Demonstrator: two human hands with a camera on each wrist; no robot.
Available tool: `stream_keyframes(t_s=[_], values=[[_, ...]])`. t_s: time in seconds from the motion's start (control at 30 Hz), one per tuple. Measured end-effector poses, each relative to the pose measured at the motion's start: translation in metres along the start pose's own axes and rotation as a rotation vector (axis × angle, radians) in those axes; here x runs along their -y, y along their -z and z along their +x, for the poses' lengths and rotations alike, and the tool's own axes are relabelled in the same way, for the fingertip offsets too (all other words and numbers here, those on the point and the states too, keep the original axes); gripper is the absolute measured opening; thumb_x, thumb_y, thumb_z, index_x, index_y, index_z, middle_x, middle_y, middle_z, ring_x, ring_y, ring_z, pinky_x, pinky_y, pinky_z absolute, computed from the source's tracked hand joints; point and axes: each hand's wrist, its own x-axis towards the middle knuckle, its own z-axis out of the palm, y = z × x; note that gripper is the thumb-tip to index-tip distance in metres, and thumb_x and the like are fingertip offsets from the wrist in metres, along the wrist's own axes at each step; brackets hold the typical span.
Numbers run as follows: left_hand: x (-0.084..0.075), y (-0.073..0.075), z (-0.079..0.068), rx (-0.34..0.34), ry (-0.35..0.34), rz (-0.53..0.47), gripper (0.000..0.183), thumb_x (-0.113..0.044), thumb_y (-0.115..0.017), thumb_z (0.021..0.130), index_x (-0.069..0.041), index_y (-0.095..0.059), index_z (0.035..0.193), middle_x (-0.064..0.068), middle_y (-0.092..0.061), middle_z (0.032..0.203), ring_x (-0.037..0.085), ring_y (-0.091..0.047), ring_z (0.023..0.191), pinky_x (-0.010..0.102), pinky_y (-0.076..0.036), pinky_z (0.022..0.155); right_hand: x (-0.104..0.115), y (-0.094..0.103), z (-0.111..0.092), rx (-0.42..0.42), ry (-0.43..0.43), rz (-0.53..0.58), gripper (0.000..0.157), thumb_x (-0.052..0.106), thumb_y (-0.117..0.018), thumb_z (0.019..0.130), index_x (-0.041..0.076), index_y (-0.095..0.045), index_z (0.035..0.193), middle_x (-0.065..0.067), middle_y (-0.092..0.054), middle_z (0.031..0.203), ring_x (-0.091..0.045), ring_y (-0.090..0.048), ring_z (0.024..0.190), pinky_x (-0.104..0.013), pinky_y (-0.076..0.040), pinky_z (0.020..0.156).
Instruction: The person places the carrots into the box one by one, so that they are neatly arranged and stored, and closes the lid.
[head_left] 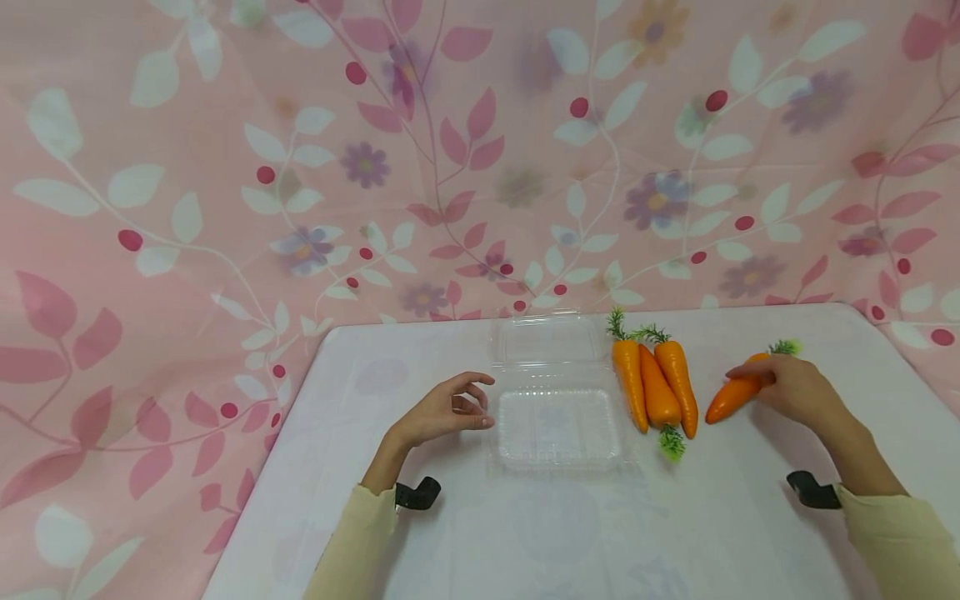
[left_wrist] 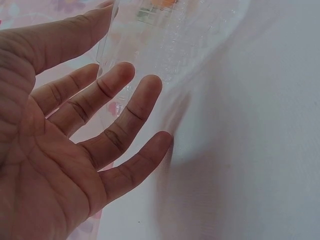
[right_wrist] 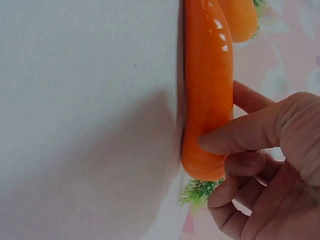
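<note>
In the head view, both forearms enter from the bottom corners of the frame and reach toward the middle of the pale tabletop (head_left: pixel 510 533). The left hand (head_left: pixel 444 410), left of centre, points to the right with its palm turned inward; its fingers are loosely bent, spread from the thumb, and have hold of nothing. In the left wrist view the four fingers fan apart in gentle curves, with the thumb extended above them. Their tips are next to the left edge of a clear plastic container (head_left: pixel 558 429), though whether they touch it cannot be told. The container lies spread at the centre of the frame, its lid (head_left: pixel 546 342) folded back toward the top.

The right hand (head_left: pixel 798 392), right of centre, comes in from the lower right with the wrist bent and the knuckles uppermost. It pinches an orange carrot (head_left: pixel 729 402) near its leafy end, and in the right wrist view the thumb lies along the near side while the other fingers curl in behind. That carrot slants from lower left to upper right, its green tuft (head_left: pixel 785 346) showing beyond the knuckles.

Between the container and this carrot, three more carrots (head_left: pixel 662 407) lie side by side, the outer two with greens toward the top, the middle one with greens toward the bottom.
</note>
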Motion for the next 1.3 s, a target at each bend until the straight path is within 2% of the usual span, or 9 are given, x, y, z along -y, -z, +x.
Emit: stream_keyframes(t_s=[0.17, 0.27, 0.4, 0.5, 0.6, 0.7, 0.87, 1.1, 1.3], values=[[0.0, -0.001, 0.0, -0.005, -0.008, -0.01, 0.063, -0.01, -0.079, 0.084, -0.005, -0.048, 0.139, 0.018, -0.06, 0.105, 0.03, -0.065, 0.089, 0.042, -0.051, 0.087, -0.004, -0.003, 0.001, -0.053, 0.06, 0.021, 0.039, -0.011, -0.054, 0.078, -0.001, -0.071, 0.112, -0.029, -0.061, 0.106, -0.031, -0.049, 0.081, -0.032, -0.041, 0.06], [0.001, -0.001, 0.0, -0.004, -0.009, -0.01, 0.063, -0.009, -0.079, 0.084, -0.004, -0.048, 0.139, 0.019, -0.06, 0.106, 0.031, -0.065, 0.089, 0.042, -0.051, 0.087, -0.005, -0.003, -0.001, -0.097, 0.027, 0.038, 0.037, -0.002, -0.061, 0.084, -0.002, -0.066, 0.12, -0.025, -0.06, 0.1, -0.03, -0.049, 0.079, -0.031, -0.042, 0.057], [0.001, 0.0, -0.001, -0.003, 0.0, 0.003, 0.063, -0.013, -0.08, 0.084, -0.004, -0.049, 0.138, 0.014, -0.061, 0.104, 0.027, -0.066, 0.089, 0.036, -0.051, 0.087, -0.002, -0.003, -0.007, -0.142, -0.139, 0.074, 0.053, 0.029, -0.068, 0.092, -0.006, -0.054, 0.13, -0.021, -0.054, 0.093, -0.03, -0.049, 0.075, -0.031, -0.043, 0.054], [0.001, 0.001, -0.002, -0.004, 0.005, 0.008, 0.063, -0.015, -0.08, 0.085, -0.004, -0.049, 0.138, 0.011, -0.061, 0.103, 0.025, -0.066, 0.089, 0.034, -0.051, 0.087, 0.003, -0.001, -0.011, -0.141, -0.295, 0.056, 0.079, 0.053, -0.063, 0.091, -0.011, -0.045, 0.134, -0.03, -0.053, 0.098, -0.035, -0.052, 0.073, -0.034, -0.046, 0.051], [0.002, 0.001, -0.002, -0.002, 0.004, 0.013, 0.064, -0.017, -0.08, 0.085, -0.004, -0.049, 0.138, 0.01, -0.061, 0.102, 0.024, -0.066, 0.089, 0.034, -0.051, 0.087, 0.006, 0.001, -0.015, -0.11, -0.41, 0.011, 0.094, 0.066, -0.059, 0.087, -0.015, -0.041, 0.133, -0.04, -0.05, 0.109, -0.044, -0.056, 0.08, -0.038, -0.049, 0.051], [0.002, 0.001, -0.002, 0.001, 0.0, 0.015, 0.064, -0.018, -0.081, 0.084, -0.004, -0.049, 0.139, 0.009, -0.061, 0.102, 0.024, -0.066, 0.088, 0.035, -0.051, 0.088, 0.009, 0.0, -0.016, -0.066, -0.471, 0.001, 0.1, 0.071, -0.056, 0.085, -0.017, -0.04, 0.13, -0.043, -0.047, 0.116, -0.049, -0.055, 0.088, -0.042, -0.05, 0.055], [0.001, 0.001, -0.001, 0.003, -0.003, 0.013, 0.065, -0.018, -0.08, 0.085, -0.005, -0.049, 0.139, 0.009, -0.061, 0.102, 0.025, -0.066, 0.088, 0.034, -0.052, 0.087, 0.012, -0.005, -0.014, -0.002, -0.501, 0.007, 0.107, 0.077, -0.053, 0.082, -0.018, -0.041, 0.131, -0.044, -0.044, 0.12, -0.049, -0.054, 0.089, -0.043, -0.049, 0.059], [0.001, 0.0, -0.001, 0.006, -0.005, 0.005, 0.065, -0.017, -0.08, 0.085, -0.005, -0.048, 0.14, 0.01, -0.061, 0.102, 0.024, -0.066, 0.088, 0.034, -0.051, 0.087, 0.008, -0.003, -0.013, 0.031, -0.421, 0.033, 0.098, 0.07, -0.058, 0.085, -0.018, -0.047, 0.126, -0.043, -0.048, 0.118, -0.049, -0.054, 0.09, -0.047, -0.049, 0.062], [0.001, 0.0, 0.0, 0.011, -0.003, 0.001, 0.065, -0.017, -0.08, 0.085, -0.005, -0.048, 0.14, 0.01, -0.061, 0.103, 0.024, -0.066, 0.089, 0.034, -0.052, 0.087, 0.008, 0.005, -0.009, 0.131, -0.417, 0.088, 0.097, 0.068, -0.061, 0.085, -0.019, -0.046, 0.125, -0.041, -0.05, 0.115, -0.048, -0.052, 0.093, -0.053, -0.049, 0.071]])
